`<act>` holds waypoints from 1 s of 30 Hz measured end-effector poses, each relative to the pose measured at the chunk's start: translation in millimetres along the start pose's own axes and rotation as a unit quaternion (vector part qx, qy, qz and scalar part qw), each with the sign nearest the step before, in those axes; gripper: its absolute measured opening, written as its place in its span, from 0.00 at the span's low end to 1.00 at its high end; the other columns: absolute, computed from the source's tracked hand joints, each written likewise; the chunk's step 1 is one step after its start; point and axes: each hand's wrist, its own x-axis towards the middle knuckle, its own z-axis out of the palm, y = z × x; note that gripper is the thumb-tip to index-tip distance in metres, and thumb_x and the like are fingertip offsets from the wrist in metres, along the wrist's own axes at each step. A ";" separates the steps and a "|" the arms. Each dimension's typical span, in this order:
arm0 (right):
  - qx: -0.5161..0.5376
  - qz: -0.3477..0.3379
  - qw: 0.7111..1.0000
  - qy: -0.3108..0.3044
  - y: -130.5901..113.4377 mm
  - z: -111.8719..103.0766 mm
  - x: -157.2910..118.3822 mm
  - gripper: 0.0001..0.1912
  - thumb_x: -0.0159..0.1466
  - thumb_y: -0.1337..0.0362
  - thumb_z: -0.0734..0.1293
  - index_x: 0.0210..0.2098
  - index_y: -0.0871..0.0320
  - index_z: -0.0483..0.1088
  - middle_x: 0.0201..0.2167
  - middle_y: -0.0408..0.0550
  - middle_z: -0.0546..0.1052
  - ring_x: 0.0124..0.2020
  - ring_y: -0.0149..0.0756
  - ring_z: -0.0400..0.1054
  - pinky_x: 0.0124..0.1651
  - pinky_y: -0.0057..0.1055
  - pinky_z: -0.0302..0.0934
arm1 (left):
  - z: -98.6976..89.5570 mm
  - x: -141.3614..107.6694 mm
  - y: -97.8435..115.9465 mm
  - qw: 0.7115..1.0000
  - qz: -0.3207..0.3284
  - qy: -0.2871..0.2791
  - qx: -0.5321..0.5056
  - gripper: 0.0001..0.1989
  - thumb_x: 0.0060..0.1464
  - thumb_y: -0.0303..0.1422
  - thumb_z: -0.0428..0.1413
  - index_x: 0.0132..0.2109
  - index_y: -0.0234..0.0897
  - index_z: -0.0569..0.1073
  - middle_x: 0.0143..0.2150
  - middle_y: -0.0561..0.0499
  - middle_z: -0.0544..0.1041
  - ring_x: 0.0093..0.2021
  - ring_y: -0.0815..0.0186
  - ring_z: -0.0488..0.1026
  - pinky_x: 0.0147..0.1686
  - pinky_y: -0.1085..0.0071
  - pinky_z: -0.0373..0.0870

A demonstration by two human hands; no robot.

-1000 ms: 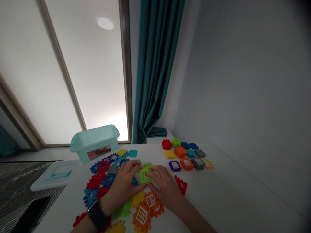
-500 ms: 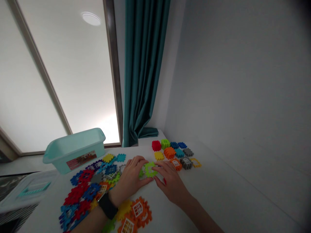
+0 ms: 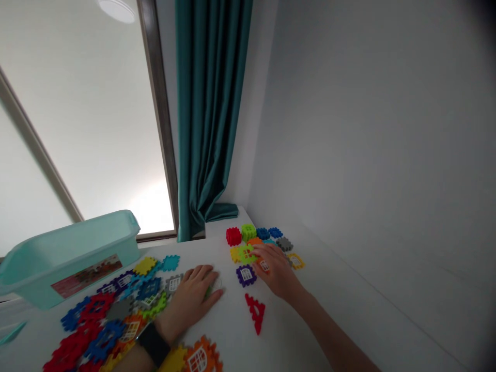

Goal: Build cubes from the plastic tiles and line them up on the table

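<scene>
My right hand pinches a light green notched building piece above the grouped pieces at the far right of the table. My left hand, with a dark watch on its wrist, rests low over the tabletop. A bit of a green piece shows between its thumb and forefinger; the palm hides the rest. Between the hands lies a purple window piece. Nearer to me is a red triangular piece. Beside the held piece, a yellow piece is partly covered.
Stacks of red and green pieces stand behind my right hand. A mixed spread of pieces covers the table's left side, before a mint plastic bin. Orange window pieces lie near me. A green curtain hangs behind.
My hands have moved apart. The right one has carried a light green piece away to the grouped pieces. The view has turned right, and the purple and red pieces are now uncovered.
</scene>
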 end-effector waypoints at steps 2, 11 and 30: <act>-0.003 0.009 1.000 0.000 11.3 1.4 7.6 0.11 0.66 0.66 0.64 0.47 0.54 0.72 0.51 0.52 0.78 0.54 0.46 0.69 0.60 0.49 0.59 | 3.6 -1.2 -0.7 1.000 -0.002 -0.001 0.004 0.14 0.63 0.40 0.55 0.53 0.43 0.74 0.55 0.44 0.76 0.54 0.53 0.72 0.54 0.56 0.68; -0.023 0.039 0.998 -0.032 57.0 9.9 50.1 0.13 0.64 0.69 0.64 0.47 0.55 0.72 0.52 0.51 0.78 0.55 0.45 0.67 0.59 0.46 0.58 | 20.7 -4.2 -5.1 0.999 -0.001 0.002 0.044 0.16 0.62 0.39 0.55 0.56 0.44 0.72 0.56 0.44 0.74 0.57 0.50 0.69 0.56 0.50 0.66; -0.038 0.077 0.991 -0.103 121.3 39.0 76.7 0.12 0.64 0.68 0.67 0.47 0.53 0.75 0.49 0.49 0.80 0.53 0.44 0.69 0.56 0.41 0.58 | 20.7 -3.8 -6.6 0.996 0.009 -0.005 0.088 0.19 0.64 0.44 0.53 0.58 0.45 0.71 0.57 0.45 0.75 0.56 0.52 0.71 0.54 0.54 0.69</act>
